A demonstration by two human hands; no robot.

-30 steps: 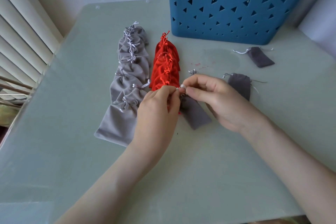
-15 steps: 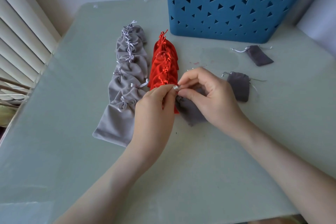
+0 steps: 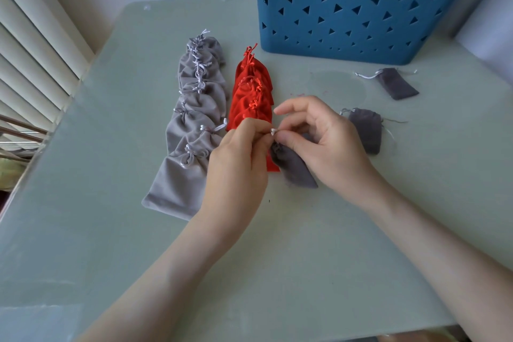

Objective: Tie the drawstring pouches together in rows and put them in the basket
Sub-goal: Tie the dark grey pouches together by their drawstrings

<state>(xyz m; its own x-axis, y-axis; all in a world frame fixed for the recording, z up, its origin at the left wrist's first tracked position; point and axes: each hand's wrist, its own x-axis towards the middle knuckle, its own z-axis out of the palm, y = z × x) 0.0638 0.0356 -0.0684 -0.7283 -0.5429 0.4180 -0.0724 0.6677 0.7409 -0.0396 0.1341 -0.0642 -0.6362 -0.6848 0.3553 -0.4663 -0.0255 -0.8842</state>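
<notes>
Left grip [image 3: 236, 158] and right grip [image 3: 319, 141] pinch the dark pouch [image 3: 298, 172] drawstring [image 3: 274, 132] beside the red row [image 3: 251, 97], away from table [image 3: 277, 244] edges.

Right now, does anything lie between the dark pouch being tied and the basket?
Nothing visible does. The left hand and right hand pinch the cord of the dark pouch. The red row lies left of its path to the basket, two loose pouches right of it.
</notes>
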